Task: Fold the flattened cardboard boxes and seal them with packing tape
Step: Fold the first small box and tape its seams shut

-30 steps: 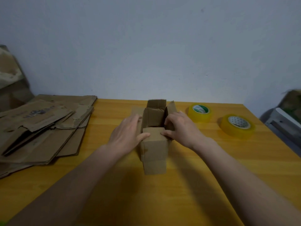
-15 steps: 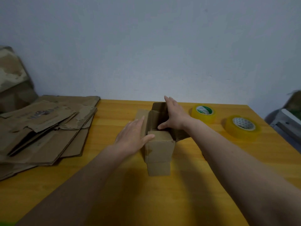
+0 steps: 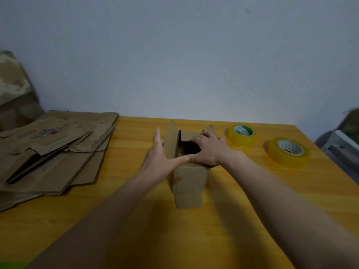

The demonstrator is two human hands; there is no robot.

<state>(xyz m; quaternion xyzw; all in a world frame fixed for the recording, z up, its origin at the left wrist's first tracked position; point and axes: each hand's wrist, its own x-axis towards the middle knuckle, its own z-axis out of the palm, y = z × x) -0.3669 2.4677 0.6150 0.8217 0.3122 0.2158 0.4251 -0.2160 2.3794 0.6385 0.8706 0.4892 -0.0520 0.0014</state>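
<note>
While both bare hands work at it, the small cardboard box [image 3: 189, 177] stands in the middle of the yellow wooden table [image 3: 252, 220], its top open and dark inside, one flap standing up on the left and another at the far right corner. Her or his left hand [image 3: 161, 162] lies flat against the box's left wall, fingers straight and pointing away toward the wall, thumb stretched across the near top edge; nothing is gripped, it only presses. Over on the other side the right hand [image 3: 208, 150] covers the right half of the opening, fingers curled down onto a folded flap, holding it; it hides the box's right wall and most of the far flap, so I cannot tell how that side is folded. Left of the box, well apart, a messy stack of flattened cardboard boxes [image 3: 52, 152] spreads over the table's left end and overhangs its edge. To the right, near the back edge, sits a yellow tape roll [image 3: 242, 135], lying flat, and just beyond it toward the right corner a second tape roll [image 3: 288, 151], also flat. Behind everything runs a plain grey-blue wall [image 3: 174, 55], and a blurred grey object [image 3: 340, 148] shows past the table's right edge
</note>
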